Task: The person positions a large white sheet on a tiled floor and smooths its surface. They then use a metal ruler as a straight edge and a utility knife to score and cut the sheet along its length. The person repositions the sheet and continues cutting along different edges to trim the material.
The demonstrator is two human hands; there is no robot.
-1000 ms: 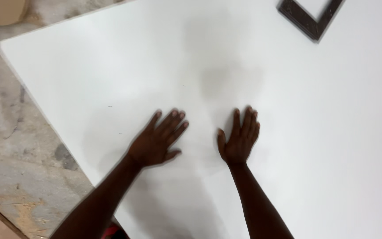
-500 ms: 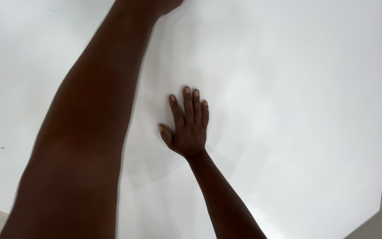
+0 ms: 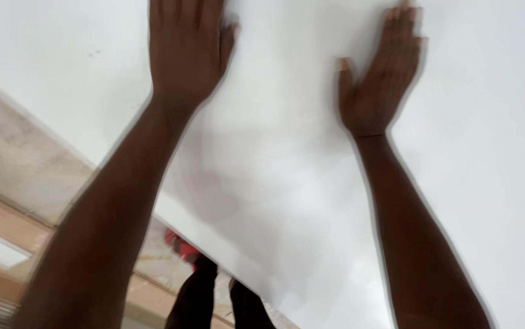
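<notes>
1. I count one large white board (image 3: 287, 201), filling most of the view; its near edge runs diagonally from the left side down to the bottom centre.
2. I see two hands, both flat on the board, well apart from each other.
3. My left hand (image 3: 186, 49) is spread open, palm down on the board's upper part, fingertips cut off by the top of the frame; it grips nothing.
4. My right hand (image 3: 381, 79) also lies open, fingers together, thumb out, pressing the board.
5. Beyond the board's edge, a marbled stone floor (image 3: 13, 158) shows, with my dark-trousered legs (image 3: 214, 298) below.
</notes>
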